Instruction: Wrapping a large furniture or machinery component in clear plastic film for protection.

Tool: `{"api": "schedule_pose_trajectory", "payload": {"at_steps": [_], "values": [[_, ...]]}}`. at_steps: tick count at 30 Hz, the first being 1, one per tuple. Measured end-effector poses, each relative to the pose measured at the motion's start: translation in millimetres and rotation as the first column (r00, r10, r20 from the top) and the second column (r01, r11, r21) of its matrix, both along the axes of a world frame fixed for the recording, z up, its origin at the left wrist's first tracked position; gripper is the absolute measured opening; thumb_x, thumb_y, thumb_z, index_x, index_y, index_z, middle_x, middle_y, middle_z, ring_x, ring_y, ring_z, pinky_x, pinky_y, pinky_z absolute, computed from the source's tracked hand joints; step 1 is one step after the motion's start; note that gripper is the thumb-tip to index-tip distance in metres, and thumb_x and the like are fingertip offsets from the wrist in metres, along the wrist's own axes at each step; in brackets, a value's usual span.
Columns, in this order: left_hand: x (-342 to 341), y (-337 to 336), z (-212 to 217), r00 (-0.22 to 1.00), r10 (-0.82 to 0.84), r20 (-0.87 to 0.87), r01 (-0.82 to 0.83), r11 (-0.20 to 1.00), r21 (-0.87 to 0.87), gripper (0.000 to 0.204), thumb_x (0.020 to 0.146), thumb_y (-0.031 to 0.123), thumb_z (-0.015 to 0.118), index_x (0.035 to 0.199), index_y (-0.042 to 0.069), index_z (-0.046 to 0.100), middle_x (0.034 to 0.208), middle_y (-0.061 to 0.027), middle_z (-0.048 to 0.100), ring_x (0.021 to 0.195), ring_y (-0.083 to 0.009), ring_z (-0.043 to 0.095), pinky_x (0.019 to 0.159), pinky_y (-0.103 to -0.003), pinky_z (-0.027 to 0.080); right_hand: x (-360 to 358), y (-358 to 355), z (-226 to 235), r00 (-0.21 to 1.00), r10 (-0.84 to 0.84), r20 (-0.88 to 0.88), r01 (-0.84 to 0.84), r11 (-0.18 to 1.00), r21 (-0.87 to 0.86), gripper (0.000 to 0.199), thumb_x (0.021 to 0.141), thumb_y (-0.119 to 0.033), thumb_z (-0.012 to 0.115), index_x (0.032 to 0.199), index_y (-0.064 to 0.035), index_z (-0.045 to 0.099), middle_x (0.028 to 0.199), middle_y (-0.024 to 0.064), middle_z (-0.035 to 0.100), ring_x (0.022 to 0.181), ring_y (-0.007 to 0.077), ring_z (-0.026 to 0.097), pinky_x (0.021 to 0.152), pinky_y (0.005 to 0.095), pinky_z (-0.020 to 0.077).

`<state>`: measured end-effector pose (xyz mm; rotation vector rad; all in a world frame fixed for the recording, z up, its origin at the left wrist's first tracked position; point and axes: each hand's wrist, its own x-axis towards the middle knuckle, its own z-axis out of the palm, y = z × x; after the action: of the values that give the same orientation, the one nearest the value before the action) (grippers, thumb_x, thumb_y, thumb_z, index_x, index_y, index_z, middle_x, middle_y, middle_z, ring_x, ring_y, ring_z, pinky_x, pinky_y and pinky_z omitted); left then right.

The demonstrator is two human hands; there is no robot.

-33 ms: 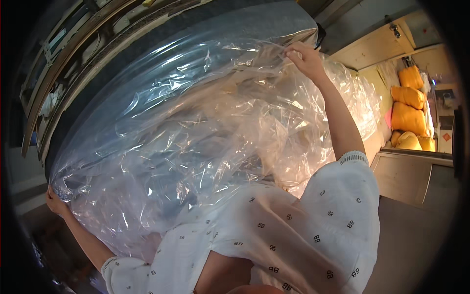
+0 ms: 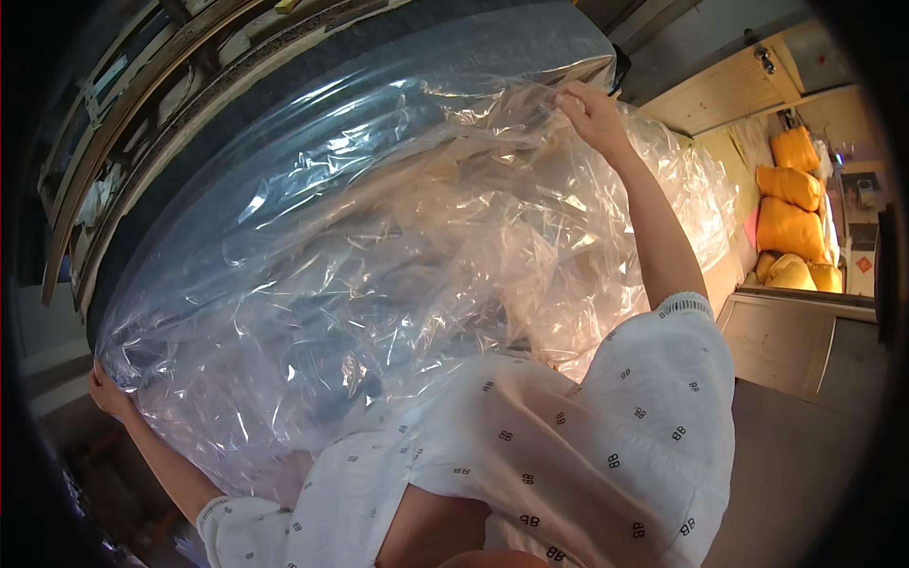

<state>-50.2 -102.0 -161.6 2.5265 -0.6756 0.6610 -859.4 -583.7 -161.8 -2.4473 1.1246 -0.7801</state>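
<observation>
A large clear plastic sheet (image 2: 379, 246), crumpled and shiny, is stretched wide between my hands over a dark surface. My left hand (image 2: 112, 393) is closed on its gathered edge at the far left. At the upper right, my right hand (image 2: 592, 118) pinches another part of the sheet's edge, with thumb and fingers together. Loose folds bunch in the middle and close to my body. A smoother stretch lies along the far side, where the dark surface (image 2: 180, 180) shows past the film.
Curved wooden and metal frame parts (image 2: 104, 161) line the far left. On the right, orange bundles (image 2: 791, 227) are stacked in an opening beside a pale wooden panel (image 2: 729, 90). A light cabinet panel (image 2: 781, 341) stands below them, close to my right elbow.
The folds and glints on the plastic sheet have shifted slightly, mostly along the far side and near my right hand. Both hands keep almost the same places.
</observation>
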Motion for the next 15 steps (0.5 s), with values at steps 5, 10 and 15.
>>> {"api": "schedule_pose_trajectory", "payload": {"at_steps": [5,10,15], "values": [[-5.9,4.6,8.4,0.999,-0.046,-0.020,0.045,0.998,-0.043,0.044,0.082,0.042,0.055,0.099,0.002,0.063,0.098,-0.0169,0.061,0.091,-0.0300,0.057,0.081,-0.034,0.041,30.1,-16.8,49.8,0.917,-0.297,0.264,0.295,0.954,0.048,0.024,0.086,-0.023,0.049,0.075,-0.0021,0.055,0.061,0.0097,0.053,0.058,0.0251,0.052,0.057,0.0277,0.0409],[-5.0,16.4,3.7,0.997,0.058,-0.044,-0.063,0.990,-0.128,0.043,0.084,0.041,0.055,0.102,0.003,0.063,0.101,-0.0134,0.062,0.093,-0.0252,0.057,0.083,-0.032,0.041,77.0,-75.1,52.7,0.912,-0.378,-0.159,0.311,0.890,-0.333,0.031,0.083,-0.040,0.049,0.081,-0.0112,0.061,0.071,0.0139,0.060,0.070,0.0343,0.057,0.059,0.0415,0.0437],[-37.8,77.7,57.4,0.836,-0.266,-0.479,-0.077,0.809,-0.583,0.042,0.087,0.033,0.055,0.117,0.004,0.054,0.113,-0.0105,0.056,0.097,-0.0200,0.054,0.085,-0.029,0.042,85.4,-97.9,41.5,0.928,-0.276,-0.249,0.207,0.941,-0.268,0.029,0.084,-0.039,0.050,0.083,-0.0126,0.061,0.074,0.0121,0.061,0.074,0.0323,0.058,0.061,0.0408,0.0440]]}}
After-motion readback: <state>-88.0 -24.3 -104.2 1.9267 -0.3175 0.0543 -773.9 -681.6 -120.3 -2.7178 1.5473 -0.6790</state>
